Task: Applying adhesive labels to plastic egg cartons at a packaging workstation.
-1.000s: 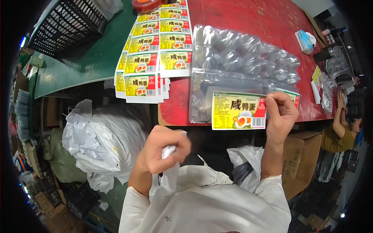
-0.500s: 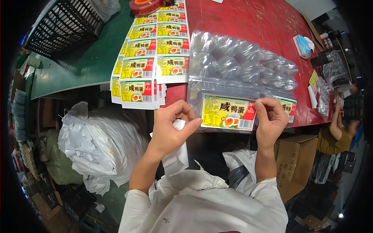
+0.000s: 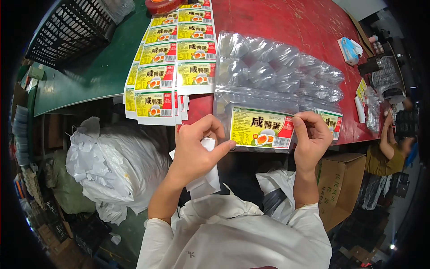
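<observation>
A yellow, green and red label with egg pictures lies over the flat flap of a clear plastic egg tray. My right hand pinches the label's upper right corner between thumb and finger. My left hand is at its lower left corner, thumb tip against the edge. White backing paper is tucked in the left hand's curled fingers and hangs below the palm. Beside this tray, a second clear egg tray bears a like label, partly hidden behind my right hand.
Stacked label sheets lie to the left on the red table, with a tape roll above them. A black crate stands on the green table. Below are white sacks and a cardboard box. Another person is at far right.
The view has shifted slightly. My left thumb has slid a little to the right along the label's lower left corner, while my right hand keeps its pinch.
</observation>
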Motion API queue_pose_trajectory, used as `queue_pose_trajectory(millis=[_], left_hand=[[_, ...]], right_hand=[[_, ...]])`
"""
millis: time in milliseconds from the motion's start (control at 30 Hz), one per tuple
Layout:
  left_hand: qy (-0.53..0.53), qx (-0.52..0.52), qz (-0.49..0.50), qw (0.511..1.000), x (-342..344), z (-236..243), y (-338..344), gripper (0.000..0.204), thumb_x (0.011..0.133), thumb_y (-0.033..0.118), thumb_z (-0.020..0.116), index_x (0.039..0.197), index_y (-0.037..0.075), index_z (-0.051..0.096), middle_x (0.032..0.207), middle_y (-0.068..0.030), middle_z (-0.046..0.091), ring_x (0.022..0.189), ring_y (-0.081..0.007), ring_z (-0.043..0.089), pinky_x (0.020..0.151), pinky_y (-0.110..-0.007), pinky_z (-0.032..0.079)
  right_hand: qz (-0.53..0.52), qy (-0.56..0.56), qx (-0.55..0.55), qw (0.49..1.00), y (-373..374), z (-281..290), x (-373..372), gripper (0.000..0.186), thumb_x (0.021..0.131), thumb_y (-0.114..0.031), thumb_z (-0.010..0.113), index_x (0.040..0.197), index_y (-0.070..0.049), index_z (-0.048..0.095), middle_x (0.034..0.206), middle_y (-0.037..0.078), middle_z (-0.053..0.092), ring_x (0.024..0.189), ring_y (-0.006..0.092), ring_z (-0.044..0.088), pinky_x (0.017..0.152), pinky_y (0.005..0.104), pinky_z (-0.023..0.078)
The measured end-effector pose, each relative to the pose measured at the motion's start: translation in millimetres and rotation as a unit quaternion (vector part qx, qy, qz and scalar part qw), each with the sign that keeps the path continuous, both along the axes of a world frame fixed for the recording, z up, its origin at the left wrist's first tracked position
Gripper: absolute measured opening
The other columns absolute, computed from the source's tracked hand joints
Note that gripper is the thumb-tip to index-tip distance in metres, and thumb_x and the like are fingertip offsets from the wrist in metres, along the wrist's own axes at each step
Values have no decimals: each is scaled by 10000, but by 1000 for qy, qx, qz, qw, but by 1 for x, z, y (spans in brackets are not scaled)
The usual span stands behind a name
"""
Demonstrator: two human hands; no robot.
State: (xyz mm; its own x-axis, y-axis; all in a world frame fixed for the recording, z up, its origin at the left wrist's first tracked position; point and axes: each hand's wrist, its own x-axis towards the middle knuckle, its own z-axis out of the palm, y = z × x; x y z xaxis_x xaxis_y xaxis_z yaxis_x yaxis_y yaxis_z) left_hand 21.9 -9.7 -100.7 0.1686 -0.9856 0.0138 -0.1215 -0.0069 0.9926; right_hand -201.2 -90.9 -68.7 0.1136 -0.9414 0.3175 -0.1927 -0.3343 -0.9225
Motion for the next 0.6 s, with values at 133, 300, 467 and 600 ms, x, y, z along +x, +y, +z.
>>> queue_pose_trajectory(millis=[133, 300, 467, 600], left_hand=[[-74, -3, -18, 997, -1, 15, -1, 270, 702, 64, 777, 924, 51, 626, 601, -38, 531, 522, -108, 481, 536, -253, 387], [-95, 4, -25, 995, -4, 25, -5, 551, 688, 48, 770, 1223, 112, 654, 589, -64, 470, 515, -143, 448, 538, -265, 398], [-115, 5, 5, 993, -7, 22, -5, 663, 683, 48, 770, 1318, 165, 618, 592, -45, 429, 526, -137, 391, 535, -263, 384], [-100, 23, 7, 995, -4, 24, -3, 664, 690, 31, 746, 1328, 152, 607, 597, -42, 412, 553, -119, 373, 545, -245, 368]], right_hand=[[-7, 31, -2, 999, -1, 3, 1, 58, 841, 56, 686, 891, 47, 656, 817, 41, 653, 722, 71, 560, 654, 205, 442], [-2, 167, -5, 986, -2, 26, 4, 65, 849, 40, 680, 910, 38, 657, 821, 25, 660, 707, 67, 582, 659, 211, 457], [-6, 390, -84, 917, -3, 45, 14, 135, 832, -64, 709, 887, 9, 610, 727, 113, 606, 573, 217, 568, 565, 329, 457], [-101, 465, -87, 875, -11, 60, 3, 260, 802, -160, 762, 845, -6, 558, 655, 114, 541, 565, 275, 546, 543, 377, 434]])
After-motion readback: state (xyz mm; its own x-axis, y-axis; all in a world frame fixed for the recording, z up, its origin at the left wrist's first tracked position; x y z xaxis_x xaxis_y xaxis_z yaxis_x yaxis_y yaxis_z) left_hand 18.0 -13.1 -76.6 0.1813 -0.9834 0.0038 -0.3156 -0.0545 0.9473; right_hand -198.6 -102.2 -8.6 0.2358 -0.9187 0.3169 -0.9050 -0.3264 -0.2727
